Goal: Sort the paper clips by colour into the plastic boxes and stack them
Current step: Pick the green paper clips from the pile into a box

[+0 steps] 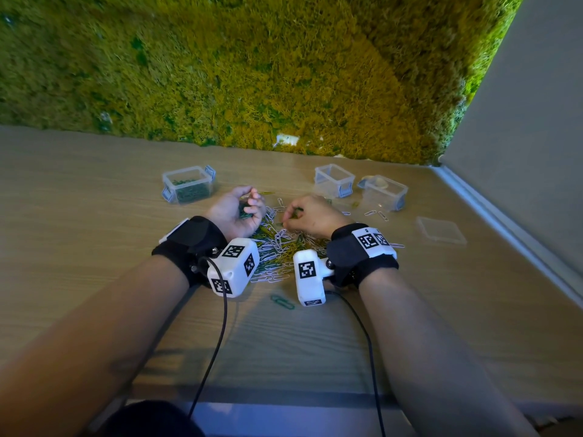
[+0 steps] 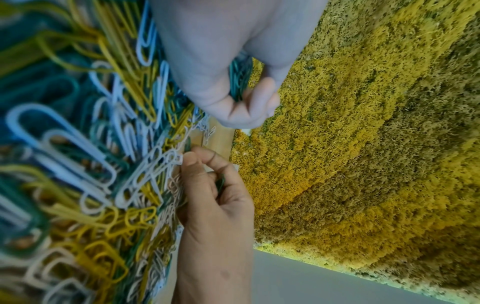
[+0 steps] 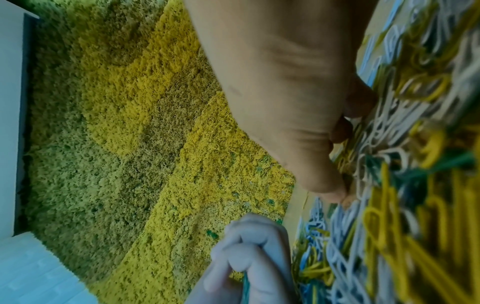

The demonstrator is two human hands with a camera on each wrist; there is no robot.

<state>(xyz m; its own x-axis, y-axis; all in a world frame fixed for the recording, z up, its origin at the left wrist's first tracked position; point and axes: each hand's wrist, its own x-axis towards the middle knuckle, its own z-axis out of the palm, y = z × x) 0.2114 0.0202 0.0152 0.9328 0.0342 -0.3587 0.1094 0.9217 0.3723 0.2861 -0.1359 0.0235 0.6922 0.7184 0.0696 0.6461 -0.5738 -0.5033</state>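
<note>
Left hand (image 1: 240,209) cupped green clips (image 2: 239,77); right hand (image 1: 312,216) pinched one green clip (image 2: 220,184) over pile (image 1: 280,250). Green box (image 1: 188,183) lay beyond-left, nearer left hand.

Clear glossy plastic boxes (image 1: 189,183) sit on a matt wood-grain table (image 1: 94,216) below a rough mossy wall (image 1: 252,74).

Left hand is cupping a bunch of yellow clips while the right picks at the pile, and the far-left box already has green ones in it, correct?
Not yellow: the left hand cups green clips, as the left wrist view shows. The right hand does pick at the pile, and the far-left box holds green ones.
</note>
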